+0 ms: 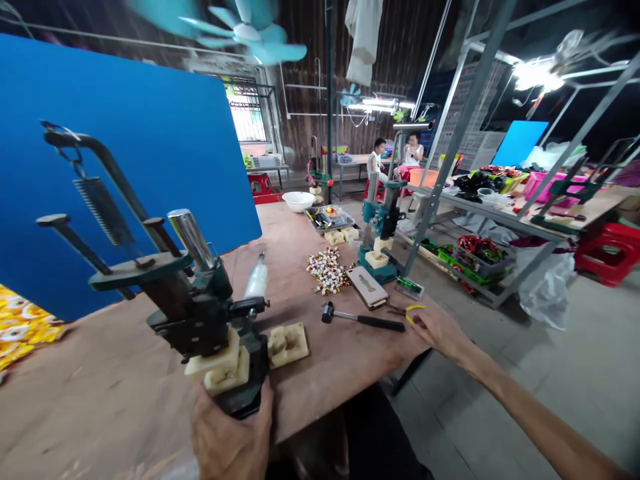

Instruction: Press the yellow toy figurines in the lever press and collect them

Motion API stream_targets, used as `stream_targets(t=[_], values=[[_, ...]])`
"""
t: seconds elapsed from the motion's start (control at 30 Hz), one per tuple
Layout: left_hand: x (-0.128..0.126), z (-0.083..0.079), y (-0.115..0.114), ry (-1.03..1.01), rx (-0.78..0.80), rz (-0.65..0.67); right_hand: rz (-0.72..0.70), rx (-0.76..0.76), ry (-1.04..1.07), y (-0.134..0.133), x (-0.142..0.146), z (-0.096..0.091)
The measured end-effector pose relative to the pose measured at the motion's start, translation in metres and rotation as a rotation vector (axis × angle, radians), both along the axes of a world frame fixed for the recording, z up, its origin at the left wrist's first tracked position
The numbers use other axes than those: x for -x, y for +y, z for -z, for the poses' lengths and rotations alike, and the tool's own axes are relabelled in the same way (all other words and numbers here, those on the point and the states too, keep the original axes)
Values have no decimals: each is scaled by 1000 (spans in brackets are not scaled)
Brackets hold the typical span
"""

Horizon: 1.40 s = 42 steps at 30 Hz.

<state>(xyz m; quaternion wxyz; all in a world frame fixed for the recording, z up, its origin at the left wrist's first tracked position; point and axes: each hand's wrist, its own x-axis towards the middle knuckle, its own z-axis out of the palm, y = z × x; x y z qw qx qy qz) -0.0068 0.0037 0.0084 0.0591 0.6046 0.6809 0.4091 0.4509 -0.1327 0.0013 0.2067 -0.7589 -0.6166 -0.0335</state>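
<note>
Near six o'clock over the bench (330,373), the left hand (227,433) closes around the base of a tilted green hand press (200,313), while the right hand (435,333) lies half-open, fingers loosely extended, just beside yellow-handled pliers (406,312) at four o'clock.

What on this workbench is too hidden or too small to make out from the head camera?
Head view:
Hand press: its base is partly hidden by the left hand.
Heap of small red-and-white pieces: too small to identify.
Metal tray: its contents are too small to tell apart.
Ceiling fan: its blades are blurred.
</note>
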Motion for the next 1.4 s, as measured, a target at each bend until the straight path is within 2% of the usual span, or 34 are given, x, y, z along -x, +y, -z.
stream_targets(t=[0.13,0.23,0.3,0.37,0.47,0.6,0.7,0.8,0.97,1.07,1.13,1.17,1.23,1.33,1.4], values=[[2,6,1,21,-22,10,166,-53,93,-5,0,16],[4,11,1,38,-48,13,306,-98,163,7,6,27],[5,12,1,42,-66,23,330,-119,171,15,10,29],[6,12,0,38,-79,28,332,-142,173,21,11,23],[6,12,1,21,-92,12,375,-173,209,35,9,3],[7,13,1,41,-88,12,349,-186,304,75,16,-28],[8,16,0,52,-94,6,328,-199,269,99,27,-34],[9,19,-1,47,-97,-1,375,-192,184,93,29,-18],[8,20,-1,24,-81,16,439,-88,19,48,17,29],[6,19,0,12,-90,11,445,-94,-89,50,20,38],[6,18,-1,8,-80,10,395,-144,-147,76,32,30],[6,17,-1,8,-74,10,316,-171,-150,96,40,24],[6,16,-1,11,-73,10,63,-191,-120,145,58,10],[7,15,-1,21,-80,11,-293,-78,-133,223,81,-1],[7,16,0,29,-79,-1,-394,2,-173,264,89,-1]])
